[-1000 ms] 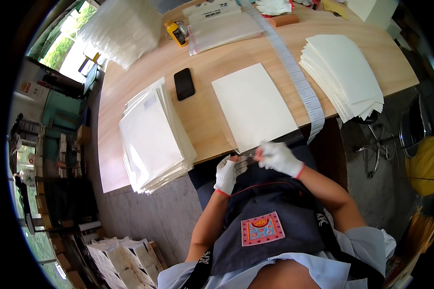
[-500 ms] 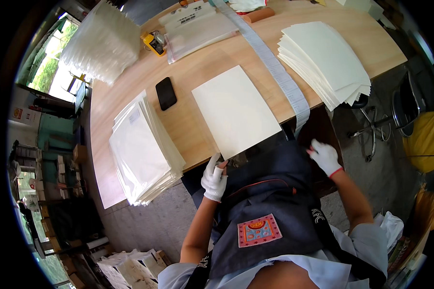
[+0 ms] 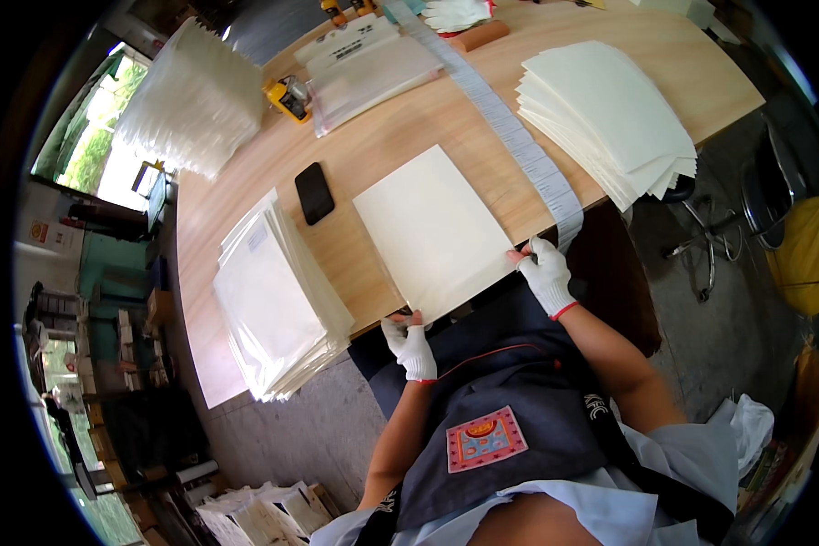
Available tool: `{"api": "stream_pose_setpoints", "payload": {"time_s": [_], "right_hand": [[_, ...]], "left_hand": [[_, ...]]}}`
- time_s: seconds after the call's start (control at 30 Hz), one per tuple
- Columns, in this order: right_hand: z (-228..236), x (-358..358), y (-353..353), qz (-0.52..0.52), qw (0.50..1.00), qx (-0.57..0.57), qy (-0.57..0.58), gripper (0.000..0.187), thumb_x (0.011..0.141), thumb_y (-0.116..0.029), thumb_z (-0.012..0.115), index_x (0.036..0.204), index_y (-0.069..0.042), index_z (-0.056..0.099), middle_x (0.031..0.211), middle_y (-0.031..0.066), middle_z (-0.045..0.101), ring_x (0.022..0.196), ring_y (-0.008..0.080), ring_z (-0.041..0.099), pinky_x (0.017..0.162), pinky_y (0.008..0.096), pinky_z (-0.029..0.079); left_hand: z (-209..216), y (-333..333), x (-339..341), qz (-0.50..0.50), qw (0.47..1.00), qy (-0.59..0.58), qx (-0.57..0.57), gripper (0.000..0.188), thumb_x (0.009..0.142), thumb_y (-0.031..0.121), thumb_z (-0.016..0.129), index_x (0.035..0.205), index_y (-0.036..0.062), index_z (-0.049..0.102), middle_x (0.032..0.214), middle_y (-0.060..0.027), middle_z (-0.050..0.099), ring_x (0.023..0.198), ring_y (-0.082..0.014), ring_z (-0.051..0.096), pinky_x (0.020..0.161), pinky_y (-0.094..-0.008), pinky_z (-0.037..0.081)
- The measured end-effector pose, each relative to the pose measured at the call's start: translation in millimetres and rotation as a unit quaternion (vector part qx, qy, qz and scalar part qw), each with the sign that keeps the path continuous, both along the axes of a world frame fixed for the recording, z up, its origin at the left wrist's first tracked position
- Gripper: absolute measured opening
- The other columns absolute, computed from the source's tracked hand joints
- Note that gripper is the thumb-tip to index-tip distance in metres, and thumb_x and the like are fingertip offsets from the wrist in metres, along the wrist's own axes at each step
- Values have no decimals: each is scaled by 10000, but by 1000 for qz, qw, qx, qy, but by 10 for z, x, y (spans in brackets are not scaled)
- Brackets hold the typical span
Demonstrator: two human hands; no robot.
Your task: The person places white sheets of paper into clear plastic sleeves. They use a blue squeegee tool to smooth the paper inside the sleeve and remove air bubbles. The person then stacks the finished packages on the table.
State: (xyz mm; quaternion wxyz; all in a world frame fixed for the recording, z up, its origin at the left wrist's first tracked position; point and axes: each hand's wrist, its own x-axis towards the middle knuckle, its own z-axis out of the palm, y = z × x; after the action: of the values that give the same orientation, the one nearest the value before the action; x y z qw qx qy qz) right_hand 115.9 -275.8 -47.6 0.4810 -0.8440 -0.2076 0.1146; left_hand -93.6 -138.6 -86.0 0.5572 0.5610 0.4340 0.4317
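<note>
While the gloved left hand [image 3: 409, 346] appeared to pinch the near-left corner of the off-white sheet [image 3: 437, 223] and the right hand [image 3: 544, 275] its near-right one, light, even tension seemed best for avoiding creases. Slightly overhanging the tabletop's [image 3: 346, 264] near edge, the sheet looked plain, smooth, flat and straight-sided

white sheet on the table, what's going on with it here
The person's gloved left hand and right hand are at the near corners of the white sheet on the wooden table. A stack in clear plastic lies left of it. A fanned stack of white sheets lies to the right.
</note>
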Motion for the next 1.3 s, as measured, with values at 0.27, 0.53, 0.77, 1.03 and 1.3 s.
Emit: {"api": "stream_pose_setpoints", "payload": {"time_s": [0.27,0.53,0.77,1.03,1.3], "right_hand": [[-583,569,-527,-219,973,1,-78,208,801,-191,536,957,-54,526,931,139,568,843,284,583,752,350,456],[-446,892,-1086,44,995,32,89,134,760,-6,610,848,17,512,863,72,600,697,105,543,636,251,448],[658,450,-1238,220,960,-71,-159,199,597,-45,706,651,-60,515,728,53,580,712,256,538,666,359,443],[806,295,-1231,179,906,-101,-370,212,552,-189,732,691,-100,599,939,15,567,965,246,509,856,389,411],[789,375,-1124,229,895,-28,-383,240,538,-128,741,722,-75,596,958,44,591,926,272,548,799,382,437]], "left_hand": [[-1043,-95,-468,-175,705,-470,-502,162,894,151,434,991,61,527,1005,-136,577,846,-259,578,765,-399,504],[85,-483,550,-387,834,-44,-390,372,912,223,478,1231,42,419,1142,-135,556,763,-157,598,722,-321,519],[155,-851,1349,-434,700,-62,-564,307,905,219,479,1174,76,448,936,-59,526,642,-152,543,616,-350,511],[351,-945,1556,-439,755,-50,-484,163,862,106,502,1009,51,457,732,-63,507,495,-153,502,493,-320,489],[354,-908,1534,-455,758,-36,-466,152,881,126,438,997,28,443,723,-84,490,503,-185,499,506,-349,488]]}}
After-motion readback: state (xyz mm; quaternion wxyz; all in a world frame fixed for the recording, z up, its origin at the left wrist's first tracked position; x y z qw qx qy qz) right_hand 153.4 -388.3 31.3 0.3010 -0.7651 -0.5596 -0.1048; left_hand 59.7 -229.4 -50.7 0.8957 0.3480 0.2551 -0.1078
